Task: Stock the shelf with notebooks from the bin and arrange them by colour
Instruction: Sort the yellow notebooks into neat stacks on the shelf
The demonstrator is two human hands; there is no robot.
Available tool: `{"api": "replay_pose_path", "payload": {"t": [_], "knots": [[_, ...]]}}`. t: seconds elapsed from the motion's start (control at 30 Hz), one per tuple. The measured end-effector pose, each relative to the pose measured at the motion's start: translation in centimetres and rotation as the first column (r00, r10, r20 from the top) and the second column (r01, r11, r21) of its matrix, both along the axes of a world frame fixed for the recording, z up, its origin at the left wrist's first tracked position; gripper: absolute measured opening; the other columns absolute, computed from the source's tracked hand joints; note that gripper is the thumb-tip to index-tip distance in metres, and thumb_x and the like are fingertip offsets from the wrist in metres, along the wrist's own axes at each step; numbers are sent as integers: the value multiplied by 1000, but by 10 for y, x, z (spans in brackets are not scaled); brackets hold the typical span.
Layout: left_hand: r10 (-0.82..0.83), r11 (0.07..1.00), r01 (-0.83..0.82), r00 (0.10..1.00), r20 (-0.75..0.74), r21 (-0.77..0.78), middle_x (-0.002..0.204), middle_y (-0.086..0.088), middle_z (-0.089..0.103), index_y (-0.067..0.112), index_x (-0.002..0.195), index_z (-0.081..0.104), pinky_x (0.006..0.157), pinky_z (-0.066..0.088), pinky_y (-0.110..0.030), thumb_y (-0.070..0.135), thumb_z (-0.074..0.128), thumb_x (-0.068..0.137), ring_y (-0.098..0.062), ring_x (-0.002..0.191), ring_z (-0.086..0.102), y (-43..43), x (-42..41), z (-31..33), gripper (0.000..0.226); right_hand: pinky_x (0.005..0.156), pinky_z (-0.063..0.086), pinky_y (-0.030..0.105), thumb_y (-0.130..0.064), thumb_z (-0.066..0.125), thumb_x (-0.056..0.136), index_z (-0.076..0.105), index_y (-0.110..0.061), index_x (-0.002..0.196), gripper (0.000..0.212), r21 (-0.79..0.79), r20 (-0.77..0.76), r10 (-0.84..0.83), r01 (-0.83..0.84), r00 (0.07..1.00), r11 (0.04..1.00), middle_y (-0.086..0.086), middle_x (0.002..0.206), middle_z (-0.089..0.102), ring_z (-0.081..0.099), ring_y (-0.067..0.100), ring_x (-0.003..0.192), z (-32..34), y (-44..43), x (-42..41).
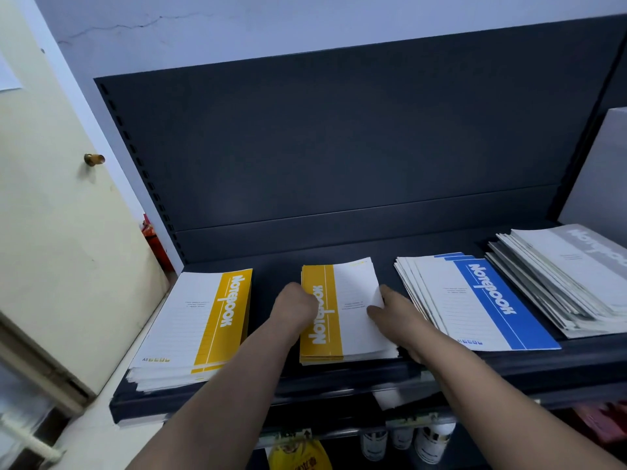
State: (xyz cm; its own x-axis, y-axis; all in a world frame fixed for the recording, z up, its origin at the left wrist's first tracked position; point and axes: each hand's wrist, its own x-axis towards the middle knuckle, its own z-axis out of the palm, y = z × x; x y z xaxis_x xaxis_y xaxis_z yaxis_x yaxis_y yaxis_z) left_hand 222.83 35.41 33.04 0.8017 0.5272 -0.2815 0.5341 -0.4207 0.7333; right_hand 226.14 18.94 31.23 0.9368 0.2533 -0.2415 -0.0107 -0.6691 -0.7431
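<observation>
Currently: both hands square up the middle yellow notebook stack on the shelf.

The left hand is curled closed against the left edge of the middle yellow stack, knuckles resting on the yellow band; the right hand lies open with fingers spread, thumb on the white cover and fingers down its right side. The stack sits between the two hands, flat on the shelf, its title band reversed relative to the neighbouring yellow stack on the left. Judged step: aligning a newly placed pile. The next move likely calls for turning or sliding this pile to match or join the left one. The blue stack lies just beside the right hand; a grey stack lies further right. The bin is not in view.
</observation>
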Motion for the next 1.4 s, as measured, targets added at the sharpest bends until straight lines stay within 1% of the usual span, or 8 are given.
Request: {"api": "replay_pose_path", "payload": {"t": [0.27,0.5,0.63,0.8,0.97,1.1,1.2,1.4], "knots": [[0,999,0,1000,-1,-35,103,-12,66,8,95,60,85,57,-41,9,45,93,-27,92,67,-9,-3,-3,14,75,49,28,-4,32,94,15,-21,152,63,4,2,-49,49,999,999,4,151,32,47,28,121,6,3,4],[9,1000,-10,998,70,21,82,-2,51,13,83,46,68,47,-29,8,47,95,-15,76,52,4,-5,10,12,109,32,43,-19,44,93,26,-9,145,55,-270,200,110,-54,974,961,10,152,27,24,31,139,20,18,0],[-43,989,24,991,130,145,93,-10,60,10,89,58,76,47,-32,12,54,91,-20,81,57,37,-22,30,5,114,27,39,-34,44,98,31,-16,147,54,-101,352,192,-166,916,981,3,154,29,23,21,142,37,50,-14],[167,953,-198,975,149,228,123,-14,63,5,126,59,93,52,-39,19,63,87,-32,109,61,122,-71,45,42,103,44,37,-37,43,99,50,-17,131,39,410,-36,224,-190,974,892,3,137,53,52,18,121,42,105,-35],[265,927,-255,964,2,276,106,-12,63,8,96,63,89,47,-34,25,64,86,-31,103,58,180,-118,37,20,89,52,32,-29,49,98,33,-10,145,54,311,-148,240,-186,959,932,3,113,56,56,17,101,31,154,-48],[211,959,-205,978,-7,195,65,-5,54,14,62,53,61,40,-28,25,68,81,-25,66,52,195,-127,22,27,83,52,33,-20,52,95,59,-9,116,24,203,-164,273,-239,948,950,4,112,61,59,20,98,26,176,-58],[196,962,-198,980,32,187,60,-4,56,7,64,65,56,37,-25,20,66,78,-20,56,50,200,-126,20,19,82,52,33,-17,55,93,62,-15,100,10,205,-123,257,-229,958,951,5,108,65,61,20,96,22,184,-62],[113,931,-101,994,-13,351,82,-8,71,5,83,73,56,42,-27,29,66,73,-23,73,66,194,-117,20,27,85,52,34,-15,59,90,58,-20,93,6,161,-63,227,-215,972,963,0,101,64,62,19,95,21,185,-61]]}}
